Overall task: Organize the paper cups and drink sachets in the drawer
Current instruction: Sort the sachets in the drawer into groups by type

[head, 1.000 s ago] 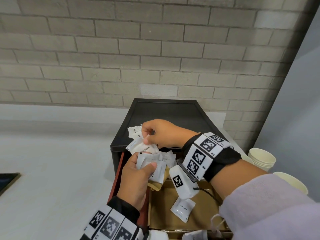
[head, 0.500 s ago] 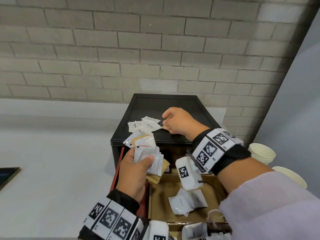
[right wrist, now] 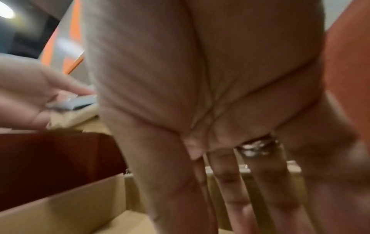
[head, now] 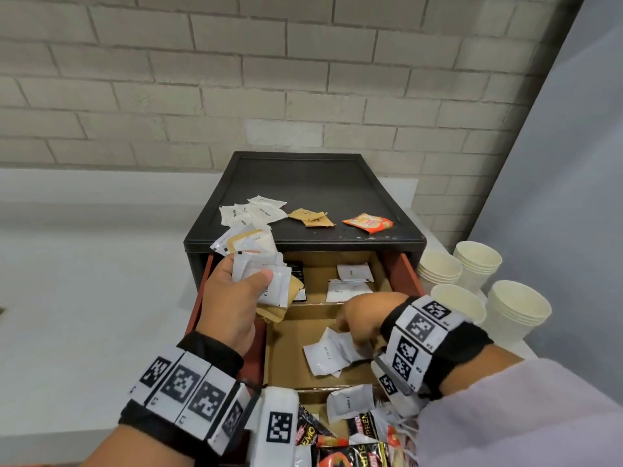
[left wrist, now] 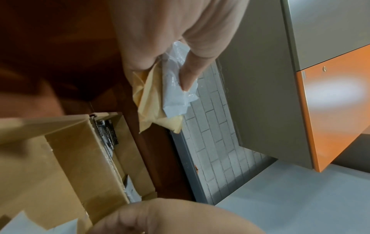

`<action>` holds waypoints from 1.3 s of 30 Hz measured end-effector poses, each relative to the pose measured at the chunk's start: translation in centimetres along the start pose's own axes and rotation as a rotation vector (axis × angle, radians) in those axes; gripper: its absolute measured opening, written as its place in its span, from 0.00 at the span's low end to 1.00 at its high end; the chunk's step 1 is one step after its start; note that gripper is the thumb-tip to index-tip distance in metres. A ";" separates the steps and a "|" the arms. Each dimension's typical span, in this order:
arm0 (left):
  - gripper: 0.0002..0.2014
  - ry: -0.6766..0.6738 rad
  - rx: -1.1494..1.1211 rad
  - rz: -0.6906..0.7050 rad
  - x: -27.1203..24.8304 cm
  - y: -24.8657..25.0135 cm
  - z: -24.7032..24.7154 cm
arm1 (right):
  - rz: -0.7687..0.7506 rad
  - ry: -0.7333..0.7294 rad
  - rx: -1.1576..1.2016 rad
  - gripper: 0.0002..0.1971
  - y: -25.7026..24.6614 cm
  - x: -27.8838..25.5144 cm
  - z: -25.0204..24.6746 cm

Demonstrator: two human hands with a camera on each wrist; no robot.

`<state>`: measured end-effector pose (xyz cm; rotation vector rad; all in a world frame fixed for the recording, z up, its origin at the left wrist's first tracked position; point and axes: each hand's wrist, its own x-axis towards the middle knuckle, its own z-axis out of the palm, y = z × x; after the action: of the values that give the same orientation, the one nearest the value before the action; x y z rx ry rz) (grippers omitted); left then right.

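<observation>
My left hand (head: 249, 274) grips a bundle of white and brown sachets (head: 266, 281) above the drawer's left rear corner; in the left wrist view the thumb pinches the bundle of sachets (left wrist: 172, 88). My right hand (head: 354, 332) reaches down into the middle cardboard compartment, with fairly straight fingers (right wrist: 230, 182) at two white sachets (head: 332, 353). On the black cabinet top (head: 303, 183) lie a white sachet pile (head: 251, 212), brown sachets (head: 310, 217) and an orange sachet (head: 367, 223). Stacks of paper cups (head: 477, 264) stand right of the cabinet.
The red drawer (head: 403, 274) is pulled out, with cardboard dividers inside. Its rear compartment holds white sachets (head: 350, 281). The front one holds a white sachet (head: 349, 404) and black-red sachets (head: 350, 446). A brick wall stands behind, and a white counter (head: 84, 298) lies to the left.
My right hand left the sachet bundle, went to the cabinet top, then came down into the drawer's middle compartment. My left hand kept hold of its bundle.
</observation>
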<state>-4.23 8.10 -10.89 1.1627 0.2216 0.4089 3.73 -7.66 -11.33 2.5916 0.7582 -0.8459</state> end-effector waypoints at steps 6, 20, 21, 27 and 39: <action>0.17 0.011 0.022 0.003 -0.1 0.0 0.1 | 0.018 0.032 -0.001 0.24 0.1 2.2 3.1; 0.18 0.013 0.036 -0.002 0.0 0.0 -0.1 | 0.178 0.381 0.333 0.17 1.7 -1.5 -2.5; 0.18 0.011 0.037 -0.004 0.1 0.0 0.0 | 0.147 0.358 0.331 0.18 1.2 -1.6 -2.2; 0.17 0.002 0.042 -0.007 0.0 0.1 0.1 | -0.188 0.058 0.154 0.15 -1.6 -3.0 -0.9; 0.19 -0.004 0.065 -0.015 0.2 -0.2 -0.1 | -0.187 0.003 -0.261 0.08 -3.4 -3.4 2.2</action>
<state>-4.08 8.21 -11.13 1.2246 0.2414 0.3882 -1.51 -7.21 -11.34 2.3191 1.0501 -0.7380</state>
